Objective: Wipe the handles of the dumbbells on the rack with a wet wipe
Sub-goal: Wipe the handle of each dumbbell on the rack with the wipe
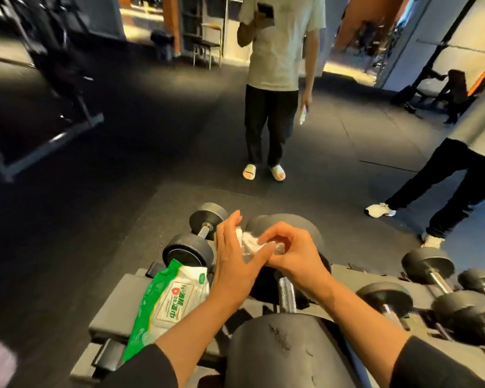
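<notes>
Two hands met over a crumpled white wet wipe (249,242), held just above the dumbbell rack (109,309). The right hand (291,256) pinched the wipe with curled fingers and thumb, while the left hand (235,259) had its fingers nearly straight, its thumb pressed against the wipe from the other side. Directly below the right hand lay a large dumbbell (286,345), its knurled metal handle (287,295) bare and untouched. Beside the left wrist, a green and white packet of wipes (168,301) rested on the rack. Beyond the left hand sat a smaller dumbbell (196,236). More dumbbells (431,278) lay to the right of the right forearm. Further off, a person in slippers (275,88) stood on the dark floor (123,163).
</notes>
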Action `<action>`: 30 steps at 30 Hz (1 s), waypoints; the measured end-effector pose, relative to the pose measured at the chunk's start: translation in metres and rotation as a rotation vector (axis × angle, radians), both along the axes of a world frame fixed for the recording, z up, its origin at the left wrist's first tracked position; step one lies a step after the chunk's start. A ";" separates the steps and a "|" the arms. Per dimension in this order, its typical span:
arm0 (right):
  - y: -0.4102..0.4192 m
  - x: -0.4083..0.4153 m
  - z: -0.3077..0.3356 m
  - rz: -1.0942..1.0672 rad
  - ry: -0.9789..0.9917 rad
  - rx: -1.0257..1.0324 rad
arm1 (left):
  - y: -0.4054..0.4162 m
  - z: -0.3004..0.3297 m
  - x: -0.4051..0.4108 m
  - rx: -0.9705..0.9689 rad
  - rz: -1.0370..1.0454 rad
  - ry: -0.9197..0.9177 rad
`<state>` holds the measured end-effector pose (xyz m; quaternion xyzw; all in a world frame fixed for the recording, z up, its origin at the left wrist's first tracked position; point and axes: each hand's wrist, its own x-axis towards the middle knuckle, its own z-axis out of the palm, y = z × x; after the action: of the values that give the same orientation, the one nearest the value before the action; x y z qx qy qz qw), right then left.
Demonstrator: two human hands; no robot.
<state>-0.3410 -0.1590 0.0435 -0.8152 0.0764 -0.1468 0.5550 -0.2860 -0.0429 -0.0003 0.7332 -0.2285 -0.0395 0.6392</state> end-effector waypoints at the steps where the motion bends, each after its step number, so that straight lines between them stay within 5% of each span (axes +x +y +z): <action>1: 0.001 -0.001 0.001 0.042 0.014 0.021 | 0.000 0.003 -0.002 0.008 0.013 0.007; 11: -0.001 -0.014 0.003 0.172 0.124 0.307 | 0.006 0.010 -0.012 0.064 0.020 0.067; 17: -0.015 -0.012 -0.005 0.035 0.119 0.195 | 0.007 0.007 -0.016 0.196 -0.055 -0.019; 30: -0.027 -0.017 -0.005 0.172 0.336 0.174 | -0.001 0.005 -0.019 0.301 -0.264 -0.108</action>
<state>-0.3581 -0.1862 0.0382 -0.7808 0.1105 0.0464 0.6131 -0.3053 -0.0443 0.0048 0.7853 -0.3481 -0.1173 0.4983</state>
